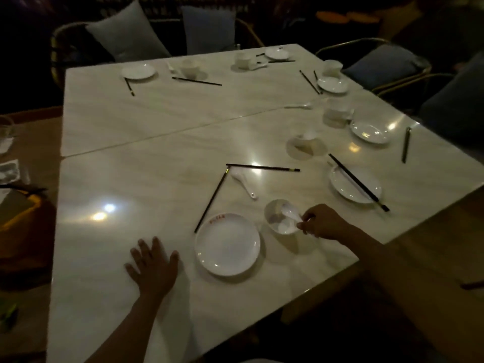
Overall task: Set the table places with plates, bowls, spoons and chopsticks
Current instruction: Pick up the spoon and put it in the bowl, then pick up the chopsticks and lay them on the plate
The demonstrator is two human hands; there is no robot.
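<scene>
A pale, glossy marble-look surface (146, 179) made of two tabletops pushed together carries scattered white crockery and dark chopsticks in dim light. At the near edge, the left hand (154, 265) lies flat on the bare surface with its fingers straight and spread, holding nothing. Just to its right sits a round white plate with small red lettering on its far rim (227, 244). To the right of that plate stands a small white ceramic bowl (280, 216), and the right hand (322, 222) has its grip pinched on the handle of a white ceramic soup spoon (288, 214), whose scoop lies inside the bowl.

Beyond the plate, one long dark chopstick (211, 199) runs diagonally from the plate's far left rim away from the viewer, and a second dark chopstick (263, 167) lies nearly crosswise, the two almost meeting at their far left ends. A second white soup spoon (242, 182) rests on the surface between them.

Further right, another white plate (351, 189) has a pair of dark chopsticks (358, 182) lying across it. Beyond it are a small white cup (307, 136), a white plate near the right edge (369, 132) and a single dark chopstick (406, 145). More plates, cups and chopsticks lie scattered along the far side, with cushioned chairs (125, 32) behind.
</scene>
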